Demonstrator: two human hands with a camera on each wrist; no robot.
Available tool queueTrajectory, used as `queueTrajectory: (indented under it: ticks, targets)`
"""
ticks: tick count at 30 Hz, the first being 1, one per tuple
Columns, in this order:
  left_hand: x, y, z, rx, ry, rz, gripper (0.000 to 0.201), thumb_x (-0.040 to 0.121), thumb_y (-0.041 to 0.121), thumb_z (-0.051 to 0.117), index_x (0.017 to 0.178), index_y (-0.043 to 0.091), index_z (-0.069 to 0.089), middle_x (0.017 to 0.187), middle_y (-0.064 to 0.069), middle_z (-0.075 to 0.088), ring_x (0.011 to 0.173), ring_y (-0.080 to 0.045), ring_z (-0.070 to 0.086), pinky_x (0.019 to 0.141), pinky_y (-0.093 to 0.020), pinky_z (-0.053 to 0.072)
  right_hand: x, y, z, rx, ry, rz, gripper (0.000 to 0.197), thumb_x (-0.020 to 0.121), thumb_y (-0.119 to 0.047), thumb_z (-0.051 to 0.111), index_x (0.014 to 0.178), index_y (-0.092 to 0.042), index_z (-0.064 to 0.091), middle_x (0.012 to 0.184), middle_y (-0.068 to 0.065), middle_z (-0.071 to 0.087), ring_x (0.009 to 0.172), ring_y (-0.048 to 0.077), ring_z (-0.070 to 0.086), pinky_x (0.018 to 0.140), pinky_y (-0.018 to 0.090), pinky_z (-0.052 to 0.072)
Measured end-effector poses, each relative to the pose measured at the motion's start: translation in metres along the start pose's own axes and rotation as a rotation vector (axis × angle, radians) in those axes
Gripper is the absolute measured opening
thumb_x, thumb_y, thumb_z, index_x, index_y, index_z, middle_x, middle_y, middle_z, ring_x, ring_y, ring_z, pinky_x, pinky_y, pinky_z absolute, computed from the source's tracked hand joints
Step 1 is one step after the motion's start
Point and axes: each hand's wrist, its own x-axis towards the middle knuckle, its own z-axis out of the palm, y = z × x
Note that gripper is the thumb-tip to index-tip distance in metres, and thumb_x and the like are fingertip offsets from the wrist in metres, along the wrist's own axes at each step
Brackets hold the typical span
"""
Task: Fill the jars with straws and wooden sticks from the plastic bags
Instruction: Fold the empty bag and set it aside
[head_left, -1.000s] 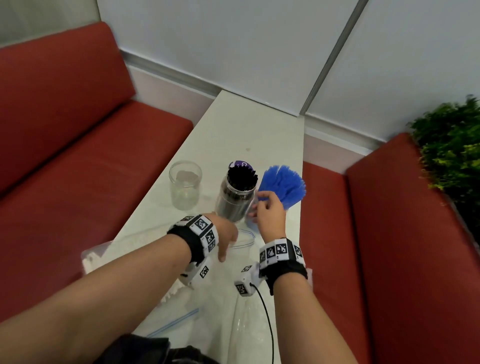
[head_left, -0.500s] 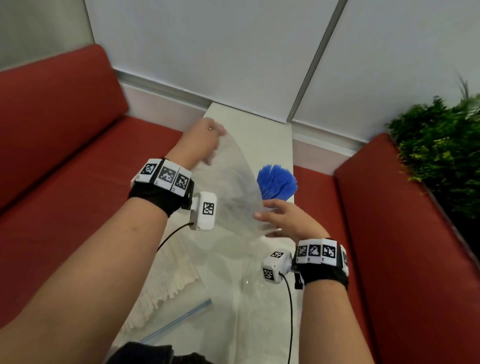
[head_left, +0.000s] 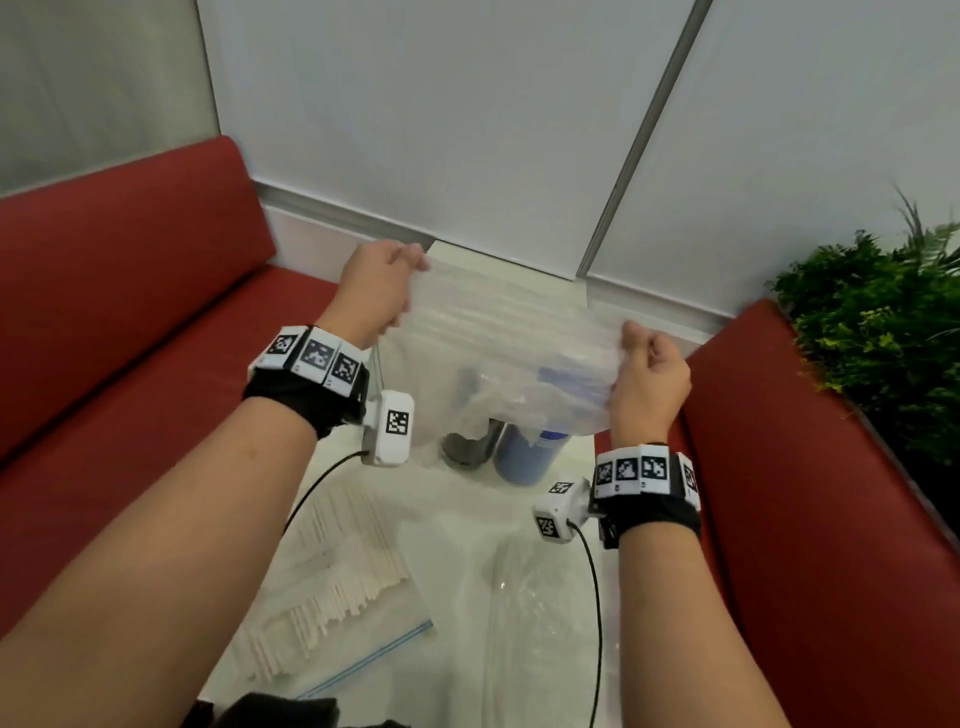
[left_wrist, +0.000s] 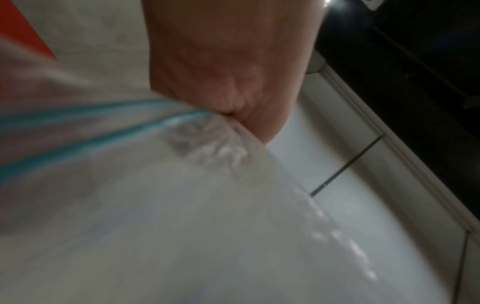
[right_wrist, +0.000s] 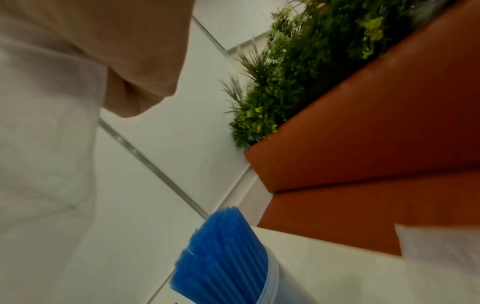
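From the head view, a clear plastic bag (head_left: 498, 353) is held up in the air above a narrow white table (head_left: 457, 525), stretched between both hands. The left hand (head_left: 376, 296) is closed around the bag's upper left corner, with fingers curled tight on the plastic. The right hand (head_left: 649, 379) is closed in the same way on the bag's right edge, lower than the left. Behind the bag, two jars are seen through the plastic: a jar of dark straws (head_left: 470, 441) and, just beside it on the right, a jar of blue straws (head_left: 524, 457). Nearer the body, a second bag of pale wooden sticks (head_left: 332, 587) is laid flat on the table's left side, and another clear bag (head_left: 540, 613) is laid on the right. Red benches (head_left: 130, 332) are set on both sides, with a green plant (head_left: 883, 332) at far right.

From the left wrist view, the palm of the left hand (left_wrist: 223, 67) is seen close up, with the bag (left_wrist: 155, 205) and its teal zip strip (left_wrist: 85, 135) pinched in its fold. The picture is blurred.

From the right wrist view, the right hand (right_wrist: 135, 51) is seen folded around the bag (right_wrist: 44, 144). The blue straws (right_wrist: 223, 253) are stood upright in their jar below, and the plant (right_wrist: 298, 67) is seen above the bench.
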Motion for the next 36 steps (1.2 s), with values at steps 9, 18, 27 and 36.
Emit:
queueTrajectory:
  ticks: [9,18,27,36]
  targets:
    - [-0.020,-0.028,-0.010,-0.375,-0.944,-0.224,0.056,0.083,0.058,0.066,0.125,0.022,0.065,0.127,-0.009,0.066,0.120,-0.023,0.061,0.100,-0.045,0.046,0.014,0.001,-0.001,0.455,0.134,0.421,0.036,0.108,-0.024,0.047,0.128,0.003,0.058,0.085,0.005,0.051,0.059,0.003,0.045,0.047,0.010,0.041]
    - [-0.035,-0.011,0.022,-0.630,-0.657,-0.159,0.020,0.101,0.038,0.049,0.095,0.019,0.054,0.095,-0.014,0.071,0.086,-0.044,0.071,0.057,-0.037,0.059,-0.037,0.010,0.032,0.427,-0.317,0.786,0.055,0.093,-0.067,0.054,0.109,-0.015,0.058,0.110,0.009,0.069,0.090,0.024,0.074,0.075,0.038,0.063]
    - [-0.033,-0.010,0.031,-0.409,-0.483,-0.120,0.024,0.100,0.047,0.047,0.090,0.028,0.058,0.088,-0.010,0.071,0.046,-0.020,0.057,0.039,-0.023,0.030,-0.023,0.016,0.038,0.222,-0.351,0.399,0.007,0.097,-0.005,0.064,0.098,0.001,0.068,0.065,0.007,0.062,0.055,0.015,0.058,0.053,0.023,0.052]
    - [0.006,-0.024,0.007,-0.357,-0.105,-0.366,0.067,0.088,0.064,0.056,0.115,0.003,0.065,0.088,-0.010,0.069,0.076,-0.023,0.056,0.070,-0.034,0.043,0.019,0.036,0.001,0.273,-0.077,0.266,0.009,0.094,-0.019,0.071,0.088,-0.013,0.069,0.053,-0.005,0.056,0.044,0.009,0.043,0.043,0.022,0.039]
